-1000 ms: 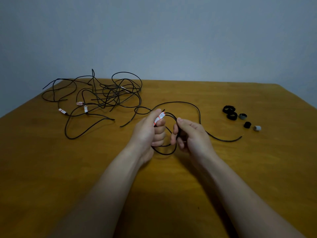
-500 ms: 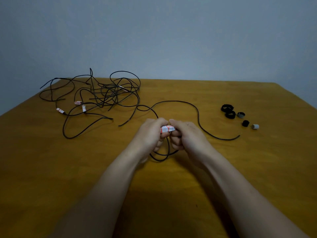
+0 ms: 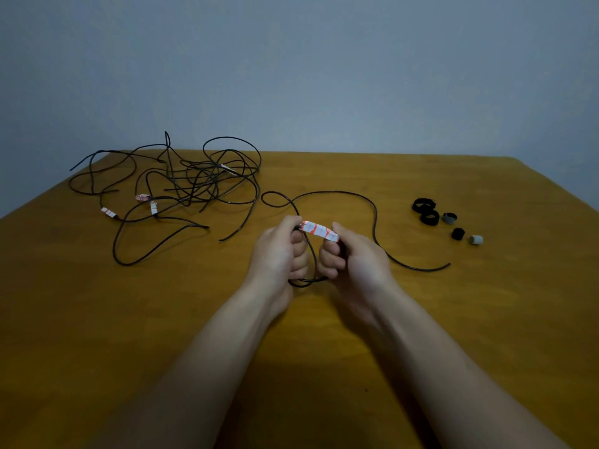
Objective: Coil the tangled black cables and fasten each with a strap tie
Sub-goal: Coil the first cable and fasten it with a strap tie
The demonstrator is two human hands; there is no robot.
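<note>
- Wooden table (image 3: 97,319) under dim light, with a plain grey wall (image 3: 291,59) behind it, fills the scene; the near half of the top is bare apart from the two forearms reaching over it.
- Nearest the person, both forearms come in from the near edge and converge at the middle of the table, wrists close together and raised a little off the wood.
- Left hand (image 3: 278,254) is curled, its fingers closed around a small loop of black cable (image 3: 372,212), probably to stop the finished turns from springing open.
- Right hand (image 3: 353,257) faces it, thumb up, fingers pinched on the other side of the same loop; the two hands are just beside each other.
- Between the two thumbs runs a white tag with red marks (image 3: 319,231), stretched taut across the top of the loop.
- Loose end of that cable trails away to the right and lies on the table, so the coiling looks only begun.
- Right of the hands and a bit farther sit the strap ties (image 3: 425,211), small rolled rings in black and grey, within reach but untouched.
- Farthest, at the far left, lies the tangled pile of cables (image 3: 194,183), several with similar white tags, still to be sorted.
</note>
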